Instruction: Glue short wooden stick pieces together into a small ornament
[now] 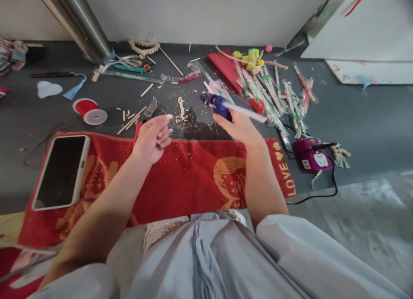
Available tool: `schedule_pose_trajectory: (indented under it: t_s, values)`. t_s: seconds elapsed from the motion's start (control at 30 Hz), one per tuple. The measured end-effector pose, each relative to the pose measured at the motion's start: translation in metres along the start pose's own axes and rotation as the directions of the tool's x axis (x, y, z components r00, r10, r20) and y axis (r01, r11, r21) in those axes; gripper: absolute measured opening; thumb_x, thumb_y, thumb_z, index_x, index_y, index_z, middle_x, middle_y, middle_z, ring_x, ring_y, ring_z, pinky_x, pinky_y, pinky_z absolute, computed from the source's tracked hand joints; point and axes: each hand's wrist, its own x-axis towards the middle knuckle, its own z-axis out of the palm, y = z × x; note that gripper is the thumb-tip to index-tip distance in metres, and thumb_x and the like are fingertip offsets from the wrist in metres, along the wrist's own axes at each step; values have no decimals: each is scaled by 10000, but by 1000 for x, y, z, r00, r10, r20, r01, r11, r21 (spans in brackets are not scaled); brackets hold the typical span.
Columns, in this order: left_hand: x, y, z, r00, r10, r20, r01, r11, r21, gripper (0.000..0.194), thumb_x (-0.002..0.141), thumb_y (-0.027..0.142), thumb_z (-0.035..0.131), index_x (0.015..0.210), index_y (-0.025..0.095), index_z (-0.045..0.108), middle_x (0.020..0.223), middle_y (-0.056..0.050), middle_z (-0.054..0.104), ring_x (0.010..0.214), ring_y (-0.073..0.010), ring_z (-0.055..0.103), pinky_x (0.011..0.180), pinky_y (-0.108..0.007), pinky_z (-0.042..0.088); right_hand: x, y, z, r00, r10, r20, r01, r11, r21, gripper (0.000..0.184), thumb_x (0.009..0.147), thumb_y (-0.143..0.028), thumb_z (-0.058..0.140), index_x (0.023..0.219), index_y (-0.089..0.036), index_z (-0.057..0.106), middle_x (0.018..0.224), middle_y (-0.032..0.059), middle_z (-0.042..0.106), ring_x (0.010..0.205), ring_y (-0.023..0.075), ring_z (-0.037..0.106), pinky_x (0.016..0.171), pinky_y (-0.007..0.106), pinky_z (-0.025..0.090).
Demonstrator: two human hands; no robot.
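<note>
The dark worktop (364, 118) is viewed from the person's head, forward and steeply down, at close range, the lap (180, 260) included below.

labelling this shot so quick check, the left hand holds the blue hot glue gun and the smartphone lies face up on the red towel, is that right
Not quite: the head view shows the right hand holding the blue hot glue gun, not the left hand. The smartphone does lie face up on the red towel.
</note>
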Motion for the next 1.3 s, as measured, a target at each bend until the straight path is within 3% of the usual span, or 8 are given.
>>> schedule_pose_trajectory:
  t_s: [0.1,0.27,0.47,0.57,0.67,0.83,1.3]
  values:
    - [0,0,0,1000,0,-14,0,1000,-6,28,754,163,644,737,144,632,415,107,293,339,-12,217,320,-130,198,1,4,1,996,-52,-77,10,887,-461,314,798,-286,648,1083,-167,594,1029,109,677,961,275,619,873,433,486]
    - [1,-1,0,1000,-10,-7,10,1000,-3,33,746,170,655,742,145,634,419,107,304,342,-9,224,324,-125,209,1,14,0,995,-101,-21,57,712,-699,373,781,-178,619,1148,-124,586,1141,165,645,1105,332,556,974,486,449]
    - [4,-4,-2,1000,-6,5,6,1000,-3,88,721,180,698,742,140,622,419,110,307,339,-8,227,325,-125,207,-3,5,3,994,-106,-34,40,624,-781,464,790,-159,588,1252,-128,560,1107,164,586,1150,350,490,983,516,434]
    - [5,-5,-4,1000,-9,21,9,1000,-16,77,737,174,684,754,135,620,418,113,307,341,-9,226,324,-124,204,3,-10,20,978,-183,98,192,617,-764,300,869,-225,550,1143,-135,630,1043,128,605,1092,301,520,1015,454,425]
    - [6,-6,-5,999,-15,38,16,1000,-23,50,761,164,658,764,133,619,417,115,303,340,-11,226,323,-126,197,13,-23,44,955,-200,221,296,547,-783,247,917,-215,494,1072,-125,663,1026,121,618,1071,281,531,989,402,434]
    - [5,-6,-4,999,-8,47,10,999,-42,25,801,140,606,777,135,611,414,115,303,337,-13,227,331,-128,200,33,-29,67,945,-161,284,327,468,-821,268,946,-169,436,980,-105,694,1006,135,638,1022,256,526,942,379,420]
    - [3,-4,-1,999,-9,41,11,999,-50,106,839,114,578,736,133,565,402,115,308,332,-14,223,326,-130,184,51,-30,74,919,-122,374,389,420,-820,250,919,-131,454,936,-73,697,986,150,650,1002,243,527,926,357,405]
